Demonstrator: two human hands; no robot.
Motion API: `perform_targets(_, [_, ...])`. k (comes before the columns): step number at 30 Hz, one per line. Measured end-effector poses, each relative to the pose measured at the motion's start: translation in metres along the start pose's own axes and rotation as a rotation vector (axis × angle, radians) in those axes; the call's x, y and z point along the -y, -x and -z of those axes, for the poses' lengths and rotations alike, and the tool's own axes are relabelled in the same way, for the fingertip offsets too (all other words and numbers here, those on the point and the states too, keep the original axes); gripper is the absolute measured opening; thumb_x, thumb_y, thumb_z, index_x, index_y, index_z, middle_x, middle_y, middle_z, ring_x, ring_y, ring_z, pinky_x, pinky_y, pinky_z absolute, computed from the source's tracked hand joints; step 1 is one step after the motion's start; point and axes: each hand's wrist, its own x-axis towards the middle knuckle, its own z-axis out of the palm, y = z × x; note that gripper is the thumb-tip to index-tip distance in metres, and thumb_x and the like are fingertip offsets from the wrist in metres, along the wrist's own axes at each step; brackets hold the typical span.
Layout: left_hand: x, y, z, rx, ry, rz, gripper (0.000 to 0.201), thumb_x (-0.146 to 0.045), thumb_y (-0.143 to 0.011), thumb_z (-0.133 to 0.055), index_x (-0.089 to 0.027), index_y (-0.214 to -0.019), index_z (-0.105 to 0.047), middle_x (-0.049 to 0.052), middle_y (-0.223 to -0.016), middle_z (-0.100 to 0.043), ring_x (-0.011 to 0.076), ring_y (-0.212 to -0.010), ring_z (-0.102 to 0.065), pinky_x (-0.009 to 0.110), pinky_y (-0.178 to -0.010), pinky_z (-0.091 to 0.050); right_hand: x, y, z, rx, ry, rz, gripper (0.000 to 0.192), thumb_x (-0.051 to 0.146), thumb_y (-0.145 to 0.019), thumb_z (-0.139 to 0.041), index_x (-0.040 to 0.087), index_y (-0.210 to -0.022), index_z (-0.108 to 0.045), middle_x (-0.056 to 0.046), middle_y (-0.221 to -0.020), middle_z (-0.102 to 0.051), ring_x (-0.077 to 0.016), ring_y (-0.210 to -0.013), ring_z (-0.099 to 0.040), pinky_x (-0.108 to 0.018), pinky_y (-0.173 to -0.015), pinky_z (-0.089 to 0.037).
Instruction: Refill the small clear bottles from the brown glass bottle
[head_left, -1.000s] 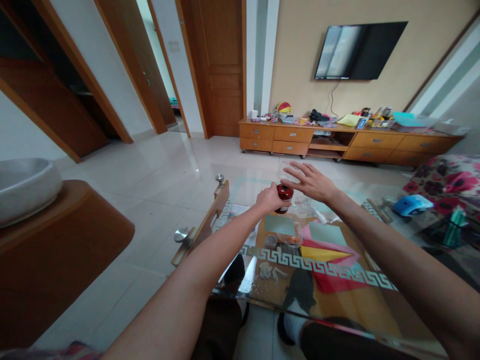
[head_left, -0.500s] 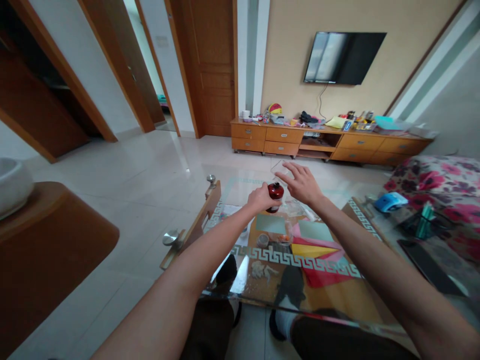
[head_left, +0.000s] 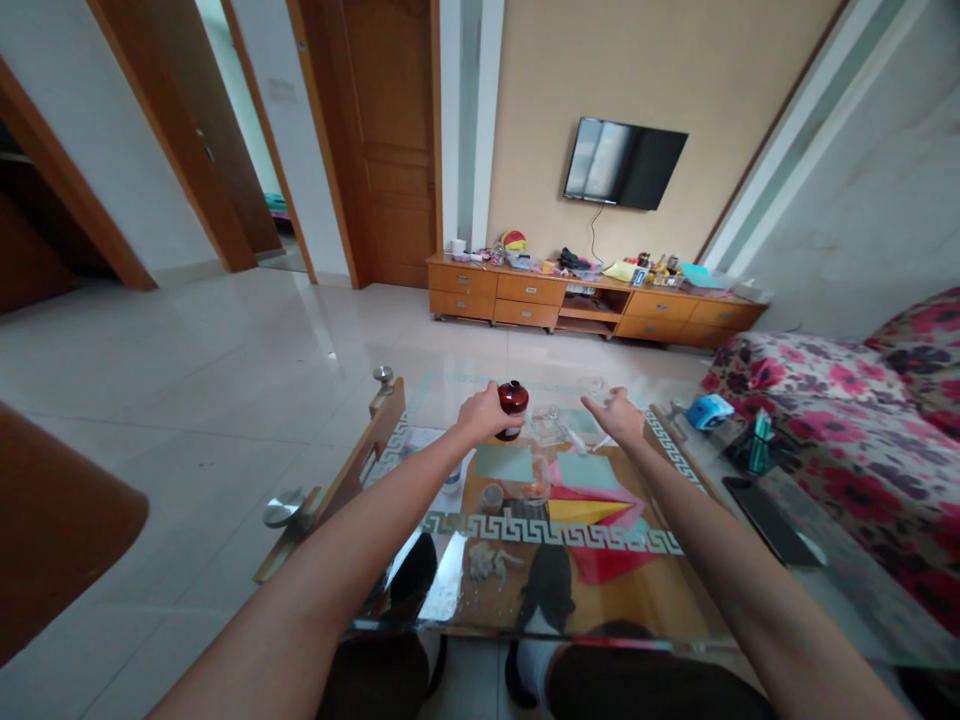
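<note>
Two bare hands reach out over the glass-topped coffee table point(head_left: 450, 590) with the pale key-pattern border. The left hand point(head_left: 484, 413) is wrapped around a small dark red round-shouldered bottle point(head_left: 512, 408), fingers curled tight about its side, holding it upright just above the far part of the table. The right hand point(head_left: 619, 414) hovers to the right of the bottle, well apart from it, its fingers loosely spread and slightly bent; whether they touch anything is too small to tell. Between bottle and right hand lies a crumpled clear plastic wrapper point(head_left: 555, 428). Nearer than the bottle, on the table, lie overlapping coloured paper sheets in pink, yellow, red and green point(head_left: 592, 500), and just beside them a small clear round cup point(head_left: 491, 497).
</note>
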Motion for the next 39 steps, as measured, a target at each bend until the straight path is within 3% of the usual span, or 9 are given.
perform_targets(4, [0.001,-0.001,0.000,-0.007,0.003,-0.012,0.087,-0.081,-0.062,-0.080,-0.028,-0.125,-0.051,0.014,-0.119,-0.076,0.0384,-0.107,-0.075,0.037,-0.078,-0.051,-0.020,0.004,-0.010,0.113,0.108,-0.081,0.098,0.089,-0.084,-0.059,0.007,-0.137,-0.056,-0.029,-0.110,-0.075,-0.0480,-0.115,-0.070,-0.066,-0.110,-0.037])
perform_targets(8, [0.002,-0.001,-0.002,-0.014,-0.004,-0.017,0.087,-0.081,-0.063,-0.079,-0.027,-0.125,-0.052,0.014,-0.119,-0.076,0.0388,-0.108,-0.075,0.038,-0.080,-0.052,-0.026,0.009,-0.012,0.040,0.104,-0.022,0.103,0.091,-0.078,-0.063,0.008,-0.139,-0.058,-0.031,-0.126,-0.069,-0.0499,-0.129,-0.061,-0.069,-0.112,-0.035])
perform_targets(11, [0.001,-0.002,-0.004,-0.012,-0.006,-0.009,0.086,-0.081,-0.064,-0.079,-0.028,-0.126,-0.052,0.014,-0.119,-0.077,0.0385,-0.108,-0.075,0.038,-0.082,-0.052,-0.023,0.014,-0.007,-0.149,0.061,0.123,0.098,0.087,-0.088,-0.053,0.013,-0.152,-0.049,-0.028,-0.152,-0.055,-0.0460,-0.144,-0.047,-0.068,-0.117,-0.032])
perform_targets(14, [0.001,-0.002,-0.005,-0.013,-0.008,-0.006,0.085,-0.081,-0.064,-0.079,-0.028,-0.126,-0.053,0.013,-0.117,-0.077,0.0381,-0.108,-0.075,0.038,-0.082,-0.052,-0.013,0.021,0.001,-0.272,0.009,0.352,0.078,0.073,-0.102,-0.043,0.018,-0.156,-0.047,-0.021,-0.161,-0.049,-0.0384,-0.149,-0.042,-0.059,-0.122,-0.029])
perform_targets(17, [0.000,-0.002,-0.005,-0.013,-0.006,-0.007,0.085,-0.080,-0.064,-0.080,-0.028,-0.126,-0.053,0.013,-0.118,-0.077,0.0382,-0.109,-0.075,0.038,-0.082,-0.053,-0.001,0.028,0.003,-0.253,-0.041,0.574,0.070,0.065,-0.104,-0.044,0.019,-0.157,-0.048,-0.019,-0.159,-0.052,-0.0353,-0.146,-0.046,-0.052,-0.122,-0.031])
perform_targets(21, [-0.001,0.000,-0.004,-0.010,-0.003,-0.019,0.085,-0.080,-0.065,-0.079,-0.028,-0.127,-0.052,0.013,-0.118,-0.077,0.0380,-0.110,-0.075,0.038,-0.082,-0.053,0.015,0.044,-0.011,-0.151,-0.045,0.744,0.070,0.068,-0.102,-0.050,0.024,-0.156,-0.053,-0.015,-0.155,-0.058,-0.0368,-0.146,-0.045,-0.056,-0.123,-0.028])
perform_targets(27, [-0.005,0.001,-0.002,-0.003,-0.018,-0.009,0.082,-0.080,-0.066,-0.079,-0.028,-0.123,-0.053,0.012,-0.116,-0.078,0.0377,-0.109,-0.075,0.038,-0.081,-0.053,0.029,0.069,-0.036,-0.097,-0.117,0.621,0.067,0.069,-0.102,-0.050,0.025,-0.153,-0.056,-0.013,-0.129,-0.075,-0.0355,-0.135,-0.057,-0.064,-0.128,-0.017])
perform_targets(33, [-0.009,0.003,0.001,0.008,-0.027,0.008,0.079,-0.077,-0.066,-0.081,-0.029,-0.122,-0.054,0.013,-0.118,-0.078,0.0384,-0.111,-0.074,0.037,-0.081,-0.052,0.037,0.081,-0.039,0.010,-0.204,0.494,0.096,0.077,-0.089,-0.065,0.022,-0.164,-0.040,-0.017,-0.130,-0.073,-0.0388,-0.121,-0.068,-0.052,-0.103,-0.052])
perform_targets(39, [-0.012,0.005,0.001,0.003,-0.024,0.017,0.084,-0.077,-0.065,-0.083,-0.027,-0.126,-0.054,0.013,-0.120,-0.077,0.0373,-0.112,-0.074,0.036,-0.082,-0.052,0.045,0.081,-0.046,0.019,-0.239,0.342,0.109,0.087,-0.079,-0.069,0.026,-0.164,-0.038,-0.015,-0.115,-0.078,-0.0418,-0.109,-0.074,-0.051,-0.090,-0.056])
